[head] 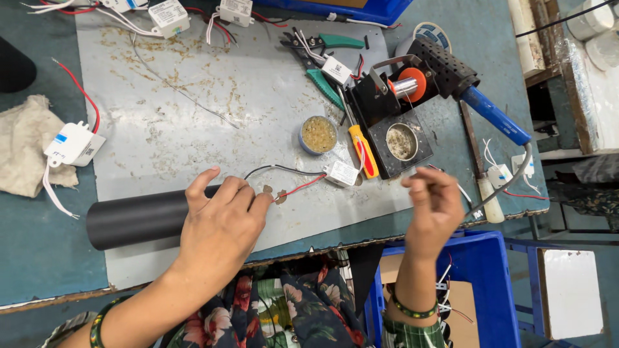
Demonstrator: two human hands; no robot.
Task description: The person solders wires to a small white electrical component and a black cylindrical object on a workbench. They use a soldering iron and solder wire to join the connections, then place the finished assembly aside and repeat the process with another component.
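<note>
My left hand [222, 222] grips the right end of a black cylinder [135, 218] that lies flat on the grey metal sheet [193, 109]. Black and red wires [284, 177] run from that end to a small white driver box [342, 173]. My right hand [435, 203] hovers just past the bench's front edge, fingers curled together; nothing is visible in it. A soldering iron with a blue handle [493, 116] rests in its black stand [393, 122] to the upper right of that hand.
A round tin of flux [318, 134], a yellow-handled screwdriver [362, 149] and green-handled pliers [322, 61] lie mid-bench. More white driver boxes [74, 143] and a cloth [22, 145] sit at the left. A blue crate [483, 283] stands below the bench.
</note>
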